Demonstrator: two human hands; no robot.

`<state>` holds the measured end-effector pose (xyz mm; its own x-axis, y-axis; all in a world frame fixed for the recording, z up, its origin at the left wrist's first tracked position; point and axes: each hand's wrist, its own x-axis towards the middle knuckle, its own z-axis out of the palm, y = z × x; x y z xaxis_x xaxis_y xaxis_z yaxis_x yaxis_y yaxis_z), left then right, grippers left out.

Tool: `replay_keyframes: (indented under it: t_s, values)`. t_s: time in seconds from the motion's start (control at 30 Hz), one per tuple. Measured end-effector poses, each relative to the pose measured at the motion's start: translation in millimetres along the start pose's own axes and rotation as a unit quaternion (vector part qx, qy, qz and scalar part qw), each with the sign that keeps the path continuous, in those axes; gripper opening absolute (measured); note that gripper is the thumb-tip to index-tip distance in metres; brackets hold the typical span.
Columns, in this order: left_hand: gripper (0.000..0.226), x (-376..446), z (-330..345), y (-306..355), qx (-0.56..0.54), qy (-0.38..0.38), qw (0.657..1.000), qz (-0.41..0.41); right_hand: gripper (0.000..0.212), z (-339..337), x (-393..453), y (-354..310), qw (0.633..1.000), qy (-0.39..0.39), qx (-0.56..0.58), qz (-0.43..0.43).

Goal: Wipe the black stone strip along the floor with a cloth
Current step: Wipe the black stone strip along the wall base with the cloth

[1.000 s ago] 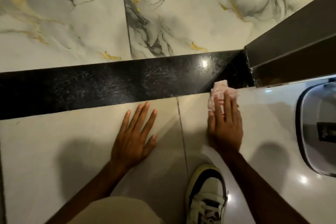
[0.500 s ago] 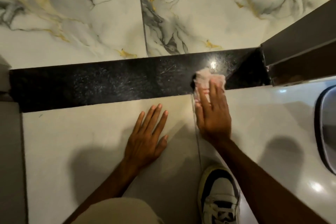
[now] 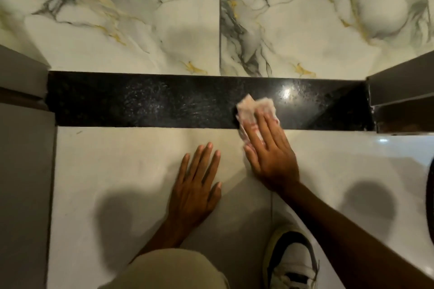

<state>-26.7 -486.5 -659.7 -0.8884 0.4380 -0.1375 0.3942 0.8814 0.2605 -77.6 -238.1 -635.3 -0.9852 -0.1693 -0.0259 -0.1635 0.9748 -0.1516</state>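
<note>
A black speckled stone strip [image 3: 164, 101] runs left to right across the floor between marble-patterned tiles and plain cream tiles. A crumpled pink-white cloth [image 3: 252, 108] lies on the strip right of its middle. My right hand [image 3: 270, 155] presses flat on the cloth, fingers spread over it and reaching onto the strip. My left hand [image 3: 197, 183] rests flat on the cream tile just below the strip, fingers apart, holding nothing.
A dark door frame [image 3: 399, 96] bounds the strip at the right, a grey wall edge [image 3: 23, 101] at the left. My white and black shoe [image 3: 291, 263] and knee [image 3: 173, 270] are at the bottom. A dark rounded object [image 3: 430, 206] shows at the right edge.
My right hand has slid the cloth leftward and up from the strip's right end near the door frame onto the strip. The view has shifted right to left; the left hand stays planted.
</note>
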Motion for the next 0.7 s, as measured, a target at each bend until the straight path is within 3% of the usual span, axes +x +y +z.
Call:
replay_keyframes:
  t_s: [0.1,0.27,0.37,0.43,0.5,0.6,0.7]
  values:
    - [0.072,-9,-3,-3,0.013,-0.005,1.000,0.005,0.063,-11,-29,24,0.997,-0.046,-0.034,0.049]
    - [0.070,-5,4,-3,0.000,0.039,0.999,-0.031,0.067,-5,71,1,0.984,0.040,0.000,0.172]
    - [0.070,-5,3,-5,0.010,0.066,0.991,-0.119,0.069,6,117,-45,0.993,0.020,0.043,0.104]
    - [0.068,-8,1,-4,0.008,0.063,0.987,-0.150,0.066,15,97,-62,0.999,0.003,0.040,-0.003]
    - [0.067,-9,-6,-2,0.007,0.050,0.988,-0.149,0.061,11,51,-61,0.997,0.002,0.056,-0.056]
    - [0.068,-13,-14,-11,-0.001,0.032,0.992,-0.125,0.055,-2,-8,-36,1.000,-0.007,0.023,-0.014]
    - [0.068,-25,-13,-37,0.019,0.053,0.991,-0.121,0.054,-2,6,-25,0.998,0.028,-0.017,0.050]
